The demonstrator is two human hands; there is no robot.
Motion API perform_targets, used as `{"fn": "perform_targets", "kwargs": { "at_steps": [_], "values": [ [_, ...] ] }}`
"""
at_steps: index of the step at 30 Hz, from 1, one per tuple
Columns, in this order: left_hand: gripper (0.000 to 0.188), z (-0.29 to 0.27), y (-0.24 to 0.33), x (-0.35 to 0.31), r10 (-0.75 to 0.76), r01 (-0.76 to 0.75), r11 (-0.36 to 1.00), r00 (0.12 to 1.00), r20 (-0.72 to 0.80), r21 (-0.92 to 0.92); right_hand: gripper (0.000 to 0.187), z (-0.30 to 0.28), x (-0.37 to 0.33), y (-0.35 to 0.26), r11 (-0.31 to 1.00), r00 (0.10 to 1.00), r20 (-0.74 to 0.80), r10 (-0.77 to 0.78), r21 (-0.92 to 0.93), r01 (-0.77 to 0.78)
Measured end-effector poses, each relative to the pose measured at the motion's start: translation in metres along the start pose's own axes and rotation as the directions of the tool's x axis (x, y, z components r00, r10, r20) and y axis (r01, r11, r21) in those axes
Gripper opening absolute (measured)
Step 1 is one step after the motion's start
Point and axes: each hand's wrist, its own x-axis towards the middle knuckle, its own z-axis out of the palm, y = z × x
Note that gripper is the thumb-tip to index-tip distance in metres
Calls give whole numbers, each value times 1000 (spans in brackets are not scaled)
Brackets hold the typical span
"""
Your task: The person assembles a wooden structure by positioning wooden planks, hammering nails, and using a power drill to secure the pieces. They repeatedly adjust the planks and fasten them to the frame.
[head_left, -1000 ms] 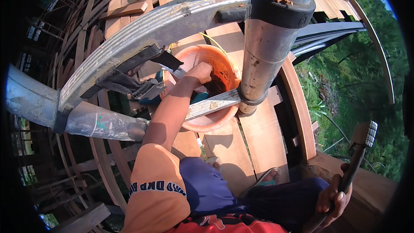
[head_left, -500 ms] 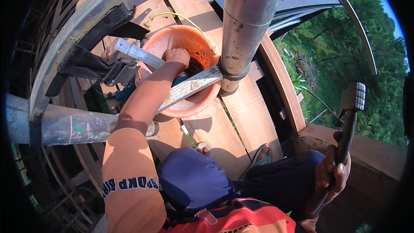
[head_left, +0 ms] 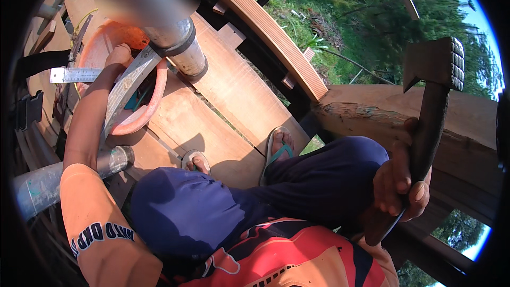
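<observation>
A: Report the right hand (head_left: 398,186).

B: It is closed in a fist around the dark handle of a steel hammer with a square, waffle-patterned striking face (head_left: 431,101). The hammer stands nearly upright, head uppermost, in front of a thick rough timber beam (head_left: 467,122) at the person's right.

A: And the left hand (head_left: 118,56)?

B: The left arm, in an orange long sleeve (head_left: 95,218), extends forward. The hand rests at the rim of a round orange plastic bucket (head_left: 139,119) and reaches into it. The fingers are hidden behind the rim and a metal brace, so I cannot tell whether they grip anything.

A: Position of the bucket?

B: It sits on bare wooden planks (head_left: 234,95), just beside the base of a grey steel scaffold pipe (head_left: 180,48). A flat grey metal brace (head_left: 125,93) crosses in front of the bucket's opening. A steel ruler (head_left: 74,75) lies across its left rim.

A: Body position?

B: Crouched in dark blue trousers (head_left: 223,207), feet in sandals with teal straps (head_left: 279,151) on the planks. Green vegetation (head_left: 361,26) shows beyond the platform edge.
</observation>
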Motion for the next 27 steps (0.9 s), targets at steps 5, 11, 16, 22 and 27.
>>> {"fn": "perform_targets", "kwargs": {
  "at_steps": [5,11,16,22,27],
  "values": [
    [31,-16,0,9,183,-218,937,972,-148,-274,95,-16,-2,-19,1000,1000,-10,-1,14,1],
    [14,-81,-32,-91,-52,-239,597,941,-334,-766,102,-43,11,-20,985,999,17,49,164,-51],
    [17,-150,23,-285,69,-293,760,924,-376,-580,101,-40,27,-12,957,995,56,83,272,-96],
    [6,-175,208,-273,650,-269,324,760,7,-907,88,-23,59,-3,986,989,141,-33,166,9],
    [9,-13,369,-209,322,139,-235,945,58,-962,87,-56,123,13,915,956,293,-12,-382,129]
  ]
}}
